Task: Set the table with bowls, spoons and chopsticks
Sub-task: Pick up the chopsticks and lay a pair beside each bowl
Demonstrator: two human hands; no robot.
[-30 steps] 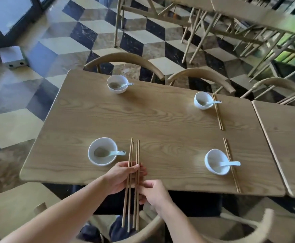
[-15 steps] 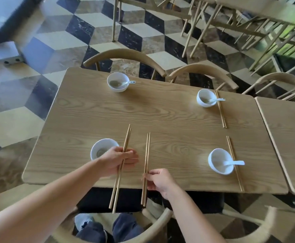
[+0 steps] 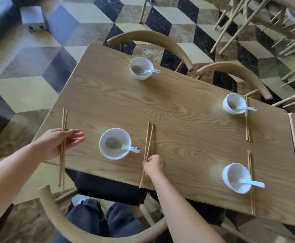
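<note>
two settings served at once
left hand (image 3: 55, 146) grips one pair (image 3: 63, 118), seemingly lifted, for another place; right hand (image 3: 152, 165) pinches the other pair (image 3: 149, 137), squaring it beside the bowl (image 3: 115, 133) between the hands.

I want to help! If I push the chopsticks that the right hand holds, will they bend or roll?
Probably no bending: the chopsticks look straight and stiff, like wood. They may well slide or roll, being thin on a smooth table. Their near ends stick out past the edge by the right hand, so a nudge toward you might drop them.
</note>
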